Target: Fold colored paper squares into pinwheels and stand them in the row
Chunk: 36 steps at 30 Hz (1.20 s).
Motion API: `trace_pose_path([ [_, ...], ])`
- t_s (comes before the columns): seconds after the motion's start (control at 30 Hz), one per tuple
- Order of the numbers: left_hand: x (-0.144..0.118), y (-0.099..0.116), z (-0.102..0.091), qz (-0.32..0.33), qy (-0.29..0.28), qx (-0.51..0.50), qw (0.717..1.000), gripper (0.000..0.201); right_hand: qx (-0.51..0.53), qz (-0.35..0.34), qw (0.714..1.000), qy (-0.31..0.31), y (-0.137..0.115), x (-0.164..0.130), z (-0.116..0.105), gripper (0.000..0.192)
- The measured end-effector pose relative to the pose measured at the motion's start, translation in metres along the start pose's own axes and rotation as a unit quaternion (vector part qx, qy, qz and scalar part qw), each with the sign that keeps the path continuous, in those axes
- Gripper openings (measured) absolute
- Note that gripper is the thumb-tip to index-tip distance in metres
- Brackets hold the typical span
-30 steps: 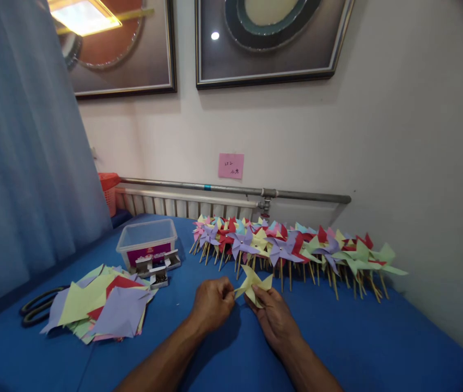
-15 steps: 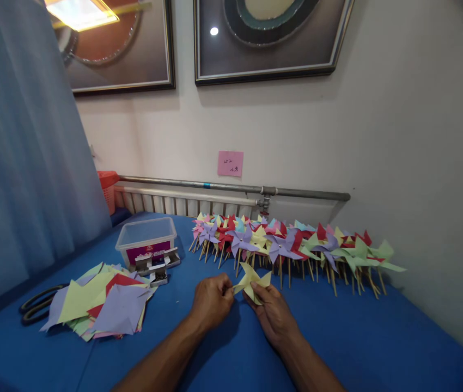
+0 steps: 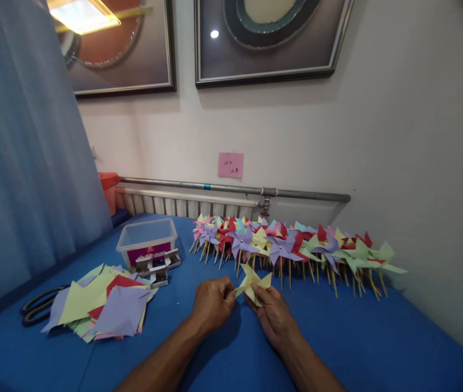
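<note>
Pinwheel (image 3: 253,281) between both hands' fingers (image 3: 228,292)

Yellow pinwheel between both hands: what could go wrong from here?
1. Both hands pinch the yellow pinwheel by thin folded tips, left hand and right hand on opposite sides; pulling apart could tear or unfold it.
2. The row of finished pinwheels lies just behind the hands; a forward slip could knock them askew.
3. The small open boxes sit near the left forearm and could be swept.
</note>
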<state>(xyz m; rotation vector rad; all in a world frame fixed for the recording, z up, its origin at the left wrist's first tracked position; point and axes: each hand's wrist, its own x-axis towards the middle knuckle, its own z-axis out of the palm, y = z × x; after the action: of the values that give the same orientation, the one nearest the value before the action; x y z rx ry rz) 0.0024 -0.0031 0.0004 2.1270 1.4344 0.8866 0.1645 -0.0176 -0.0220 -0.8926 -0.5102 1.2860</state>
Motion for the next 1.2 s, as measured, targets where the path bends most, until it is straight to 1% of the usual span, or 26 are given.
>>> trace_pose_path([
  [0.3, 0.0011, -0.0021, 0.0019, 0.004, 0.010, 0.007, 1.000, 0.014, -0.002, 0.006, 1.000, 0.010, 0.0002, 0.0004, 0.0004, 0.040],
  [0.43, 0.0011, -0.0030, 0.0022, 0.002, 0.003, 0.003, 1.000, 0.014, -0.004, 0.004, 1.000, 0.007, 0.0000, 0.0000, 0.0003, 0.039],
  [0.63, 0.0001, 0.0018, -0.0010, -0.006, -0.003, 0.018, 1.000, 0.014, -0.001, 0.006, 1.000, 0.010, 0.0005, 0.0002, 0.0008, 0.040],
  [0.9, -0.0021, 0.0016, 0.0021, 0.003, 0.003, 0.012, 1.000, 0.015, -0.026, -0.007, 1.000, 0.002, 0.0017, 0.0011, -0.0012, 0.032],
  [1.2, -0.0010, 0.0014, 0.0044, 0.013, 0.002, 0.024, 1.000, 0.015, -0.007, 0.008, 1.000, 0.020, 0.0013, 0.0036, -0.0020, 0.036],
])
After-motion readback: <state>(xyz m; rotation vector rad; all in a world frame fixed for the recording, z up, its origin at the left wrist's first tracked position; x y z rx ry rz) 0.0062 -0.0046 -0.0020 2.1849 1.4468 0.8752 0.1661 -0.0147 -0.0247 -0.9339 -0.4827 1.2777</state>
